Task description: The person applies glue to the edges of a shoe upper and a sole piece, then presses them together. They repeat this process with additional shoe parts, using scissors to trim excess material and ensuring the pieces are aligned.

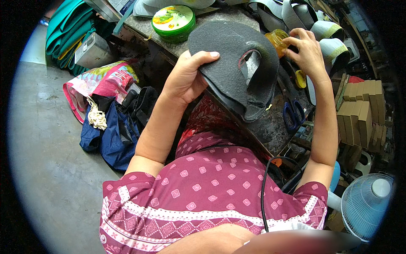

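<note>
Touching amber jar [276,41] of unclear contents with half-curled fingers of right hand [307,53], in indeterminate grip; pinching curled, matte dark-grey sheet [224,40] between thumb and fingers of left hand [189,76].

Only the thumb of the left hand [186,78] shows clear; the dark felt piece [226,42] in its grip hides most other fingers. The right hand [306,53] covers part of the yellow jar [275,39], its contents unclear. Beyond it, grey strips [305,17] leave the top edge; well below both, a patch [292,244] is blurred
</note>
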Motion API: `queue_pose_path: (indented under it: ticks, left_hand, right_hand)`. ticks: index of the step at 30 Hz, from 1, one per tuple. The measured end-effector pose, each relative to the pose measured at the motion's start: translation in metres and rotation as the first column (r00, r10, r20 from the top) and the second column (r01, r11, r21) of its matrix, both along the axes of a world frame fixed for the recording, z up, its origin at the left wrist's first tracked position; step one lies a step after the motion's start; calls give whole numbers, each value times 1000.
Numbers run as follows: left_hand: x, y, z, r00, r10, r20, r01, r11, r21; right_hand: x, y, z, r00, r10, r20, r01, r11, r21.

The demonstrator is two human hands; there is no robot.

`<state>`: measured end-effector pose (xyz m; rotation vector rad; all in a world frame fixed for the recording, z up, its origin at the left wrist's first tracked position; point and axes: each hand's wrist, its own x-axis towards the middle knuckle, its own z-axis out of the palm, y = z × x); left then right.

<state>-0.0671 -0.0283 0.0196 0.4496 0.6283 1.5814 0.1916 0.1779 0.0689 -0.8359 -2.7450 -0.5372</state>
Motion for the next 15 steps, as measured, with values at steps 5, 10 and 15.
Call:
queue_pose_path:
  ticks: [5,10,15]
  left_hand:
    - [13,8,0,999,11,-50,-11,1000,-16]
    - [23,14,-2,998,31,-50,-32,999,-12]
    - [38,17,1,999,41,8,-41,999,10]
  right_hand:
    - [-7,15,-6,992,-85,-97,60,970,-238]
    - [-6,-14,17,822,-14,-569,-258,882,-394]
    - [-19,-77,-2,808,181,-561,-463,785,-412]
